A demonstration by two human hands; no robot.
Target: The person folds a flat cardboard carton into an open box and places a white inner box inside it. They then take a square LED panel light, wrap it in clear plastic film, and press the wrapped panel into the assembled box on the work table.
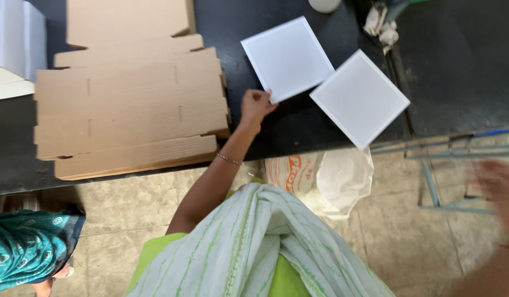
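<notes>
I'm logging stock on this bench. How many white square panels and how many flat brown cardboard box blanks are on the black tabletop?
White square panels: 2, one pinched at its corner by the left hand, one beside it
Flat brown cardboard box blanks: 2, overlapping
Total: 4

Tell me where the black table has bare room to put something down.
Bare black table lies below the two white square panels, right of the flat brown cardboard stack. The left side is crowded with cardboard. The left hand pinches one panel's corner.
</notes>
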